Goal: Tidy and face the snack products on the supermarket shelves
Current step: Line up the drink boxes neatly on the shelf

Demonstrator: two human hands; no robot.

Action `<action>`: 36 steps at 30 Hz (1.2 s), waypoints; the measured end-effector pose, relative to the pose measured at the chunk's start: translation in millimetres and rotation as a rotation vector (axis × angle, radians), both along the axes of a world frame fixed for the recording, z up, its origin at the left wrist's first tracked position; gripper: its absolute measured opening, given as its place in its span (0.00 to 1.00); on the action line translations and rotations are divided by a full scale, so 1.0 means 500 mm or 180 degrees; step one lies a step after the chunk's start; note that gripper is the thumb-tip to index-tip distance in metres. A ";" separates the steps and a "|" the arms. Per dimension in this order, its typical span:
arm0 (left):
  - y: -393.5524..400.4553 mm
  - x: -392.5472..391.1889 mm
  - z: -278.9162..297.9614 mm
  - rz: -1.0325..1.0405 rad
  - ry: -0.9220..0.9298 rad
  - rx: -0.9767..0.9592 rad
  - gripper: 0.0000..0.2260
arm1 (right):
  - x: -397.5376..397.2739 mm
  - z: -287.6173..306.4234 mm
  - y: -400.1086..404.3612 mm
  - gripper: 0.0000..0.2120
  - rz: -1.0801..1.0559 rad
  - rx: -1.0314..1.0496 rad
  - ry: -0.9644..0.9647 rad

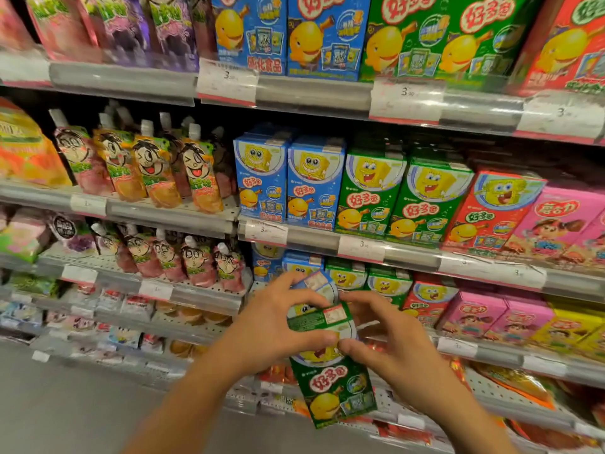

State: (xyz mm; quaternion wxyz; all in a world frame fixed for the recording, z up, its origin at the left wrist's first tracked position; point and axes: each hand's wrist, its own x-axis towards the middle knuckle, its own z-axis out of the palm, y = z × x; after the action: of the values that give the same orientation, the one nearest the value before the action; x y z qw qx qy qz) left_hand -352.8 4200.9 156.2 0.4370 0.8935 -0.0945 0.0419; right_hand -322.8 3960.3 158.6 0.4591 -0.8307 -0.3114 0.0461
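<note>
Both hands, left hand (271,326) and right hand (389,335), pinch a green snack box (330,381) at lower centre; the blue box (311,286) behind could slip, loosely held.

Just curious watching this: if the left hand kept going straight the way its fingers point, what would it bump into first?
Probably the right hand. The left hand points rightward across the green box both hands grip, thumbs nearly meeting. Depth is hard to judge.

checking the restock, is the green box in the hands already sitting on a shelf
No, the green box is held in the air in front of the shelves, gripped by the left hand and right hand.
</note>
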 end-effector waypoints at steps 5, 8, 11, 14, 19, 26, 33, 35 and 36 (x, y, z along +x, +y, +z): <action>0.043 0.002 -0.042 0.0065 0.0014 0.0001 0.19 | 0.029 -0.007 -0.015 0.23 -0.0350 -0.0072 -0.0104; 0.089 0.004 -0.084 0.0353 -0.0272 0.0437 0.13 | 0.073 -0.008 -0.028 0.23 -0.0569 -0.0341 -0.0311; 0.133 0.011 -0.105 0.0496 -0.0142 0.0646 0.35 | 0.106 0.004 -0.035 0.24 -0.0723 -0.0401 -0.0524; 0.165 0.029 -0.112 0.0744 0.0180 0.1145 0.42 | 0.127 0.020 -0.037 0.24 -0.0697 -0.0542 -0.0723; 0.177 0.056 -0.110 0.0921 0.0338 0.2007 0.27 | 0.157 0.034 -0.026 0.24 -0.0454 -0.0833 -0.0820; 0.188 0.087 -0.119 0.1179 -0.0087 0.2393 0.32 | 0.218 0.030 -0.028 0.23 -0.0455 -0.0559 -0.0406; 0.181 0.122 -0.127 0.1317 -0.0301 0.2772 0.33 | 0.235 0.020 -0.033 0.23 -0.0390 -0.0402 -0.0208; 0.177 0.134 -0.128 0.1258 -0.0284 0.2811 0.32 | 0.235 0.017 -0.032 0.23 -0.0414 -0.0377 -0.0191; 0.173 0.140 -0.127 0.1239 -0.0311 0.2798 0.31 | 0.235 0.014 -0.031 0.23 -0.0422 -0.0350 -0.0185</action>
State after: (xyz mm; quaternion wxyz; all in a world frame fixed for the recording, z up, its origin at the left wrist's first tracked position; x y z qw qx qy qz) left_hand -282.7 4287.3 92.6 -0.0029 0.9916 0.0453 0.1209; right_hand -205.3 3944.7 165.7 0.4056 -0.8744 -0.2660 0.0085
